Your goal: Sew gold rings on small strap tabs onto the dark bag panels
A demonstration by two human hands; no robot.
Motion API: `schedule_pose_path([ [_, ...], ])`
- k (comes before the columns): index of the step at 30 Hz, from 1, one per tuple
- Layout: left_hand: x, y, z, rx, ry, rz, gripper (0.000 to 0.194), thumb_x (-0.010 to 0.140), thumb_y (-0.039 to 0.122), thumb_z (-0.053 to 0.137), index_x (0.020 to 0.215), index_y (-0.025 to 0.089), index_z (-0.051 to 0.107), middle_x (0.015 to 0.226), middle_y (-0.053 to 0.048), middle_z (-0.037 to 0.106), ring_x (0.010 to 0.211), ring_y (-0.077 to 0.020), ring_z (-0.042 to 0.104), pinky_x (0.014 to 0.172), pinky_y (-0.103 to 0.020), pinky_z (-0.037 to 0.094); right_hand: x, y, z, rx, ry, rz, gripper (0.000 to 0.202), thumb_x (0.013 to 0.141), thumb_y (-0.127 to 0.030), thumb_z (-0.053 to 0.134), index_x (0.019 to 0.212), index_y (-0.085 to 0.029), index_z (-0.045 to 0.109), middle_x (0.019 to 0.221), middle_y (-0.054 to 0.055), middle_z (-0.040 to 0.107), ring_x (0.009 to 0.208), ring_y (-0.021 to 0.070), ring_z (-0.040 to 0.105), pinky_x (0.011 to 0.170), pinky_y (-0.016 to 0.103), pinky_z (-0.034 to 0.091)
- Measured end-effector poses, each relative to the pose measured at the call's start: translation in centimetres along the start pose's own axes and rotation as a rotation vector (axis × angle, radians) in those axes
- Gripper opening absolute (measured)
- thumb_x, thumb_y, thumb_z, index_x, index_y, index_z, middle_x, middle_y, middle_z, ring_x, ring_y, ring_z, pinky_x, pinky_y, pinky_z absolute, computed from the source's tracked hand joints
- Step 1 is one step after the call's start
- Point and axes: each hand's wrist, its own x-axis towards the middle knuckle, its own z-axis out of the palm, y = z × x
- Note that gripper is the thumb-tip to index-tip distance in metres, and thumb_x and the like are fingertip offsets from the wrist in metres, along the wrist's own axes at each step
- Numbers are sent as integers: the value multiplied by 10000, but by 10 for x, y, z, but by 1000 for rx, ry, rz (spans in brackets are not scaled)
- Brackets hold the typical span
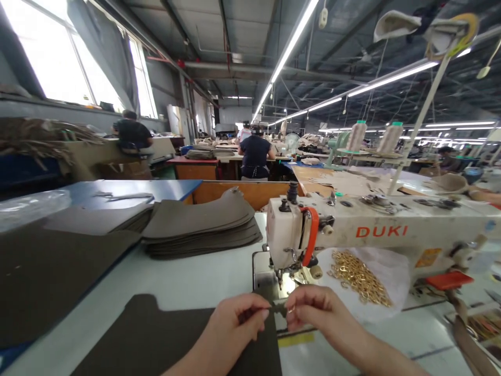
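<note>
Both hands are raised in front of the white sewing machine (340, 227), a small gap between them. My left hand (242, 317) is pinched on the left end of a small dark strip (278, 308), above a dark fabric panel (168, 334) lying on the table. The fingers of my right hand (311, 309) are closed at the strip's other end, with a small shiny piece at the fingertips, too small to make out fully. Just behind the hands is the lit needle area of the machine.
Gold metal rings (360, 277) lie on a white sheet under the machine arm. A stack of dark panels (203, 224) sits behind left, and a larger dark panel (58, 271) at far left. A red pad (450, 280) is at right. People sit farther back.
</note>
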Motion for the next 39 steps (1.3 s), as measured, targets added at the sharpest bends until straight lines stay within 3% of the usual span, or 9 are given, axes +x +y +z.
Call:
schedule_pose_path([
  [8, 2, -7, 4, 9, 1, -36, 190, 780, 256, 517, 799, 156, 677, 606, 28, 574, 516, -110, 492, 522, -213, 401, 11, 21, 3, 0, 54, -120, 217, 712, -359, 756, 836, -194, 685, 711, 2, 697, 654, 119, 637, 657, 222, 482],
  [16, 0, 4, 2, 73, 4, -37, 208, 791, 260, 514, 788, 157, 695, 618, 19, 576, 557, -125, 515, 553, -227, 404, 9, 31, 2, -80, 83, -80, 231, 710, -415, 757, 796, -202, 731, 715, 29, 720, 671, 155, 657, 648, 248, 500],
  [22, 4, -8, 3, -162, -96, -58, 187, 769, 303, 569, 805, 148, 667, 605, 26, 578, 494, -92, 486, 504, -207, 393, 11, 24, 3, 29, 28, 9, 267, 642, -411, 805, 759, -181, 737, 663, 27, 707, 617, 145, 656, 613, 248, 513],
  [27, 4, -1, -1, -369, -238, -152, 303, 698, 432, 680, 765, 141, 629, 548, 22, 589, 449, -86, 493, 476, -209, 391, 8, 17, 3, 139, -43, 62, 239, 623, -342, 829, 755, -166, 737, 643, 30, 710, 607, 133, 673, 602, 228, 514],
  [39, 4, -4, -2, -505, -307, -174, 377, 658, 489, 734, 746, 138, 628, 535, 18, 613, 418, -76, 505, 455, -198, 397, 3, 12, 4, 172, -103, 13, 171, 648, -277, 819, 772, -182, 750, 720, 9, 693, 646, 115, 669, 648, 221, 521],
])
